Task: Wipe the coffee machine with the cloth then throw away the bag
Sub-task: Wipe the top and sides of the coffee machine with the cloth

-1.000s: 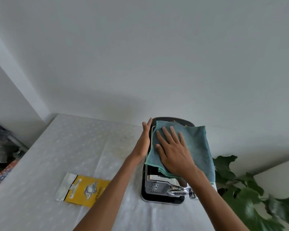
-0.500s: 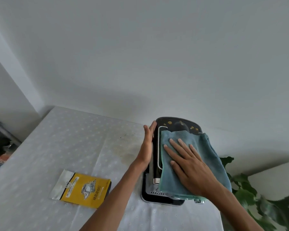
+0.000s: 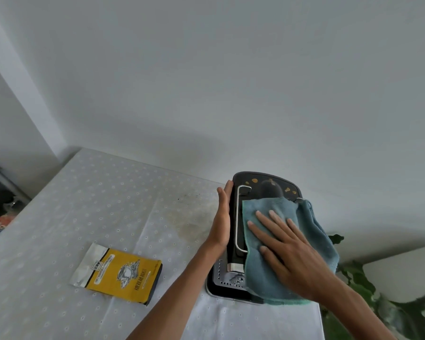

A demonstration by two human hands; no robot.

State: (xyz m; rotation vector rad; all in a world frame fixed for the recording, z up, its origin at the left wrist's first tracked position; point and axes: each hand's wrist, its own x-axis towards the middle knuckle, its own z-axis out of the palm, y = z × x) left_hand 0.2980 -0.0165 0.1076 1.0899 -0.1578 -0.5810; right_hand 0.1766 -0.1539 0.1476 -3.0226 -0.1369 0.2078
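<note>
A black coffee machine (image 3: 268, 186) stands at the table's right end, seen from above. A blue-green cloth (image 3: 312, 234) lies spread over its top and hangs down its right side. My right hand (image 3: 287, 249) presses flat on the cloth with fingers straight and spread. My left hand (image 3: 221, 217) rests flat against the machine's left side, fingers straight. A yellow coffee bag (image 3: 125, 273) with a silver torn end lies flat on the table to the left of my left forearm.
The table (image 3: 84, 204) wears a white dotted cloth with a brownish stain (image 3: 189, 222) just left of the machine. A leafy green plant (image 3: 368, 298) stands past the table's right edge. A white wall runs right behind the machine.
My right hand has slid the cloth toward the front and right of the machine's top, baring its back part and left rim. My left hand stays against the side.
</note>
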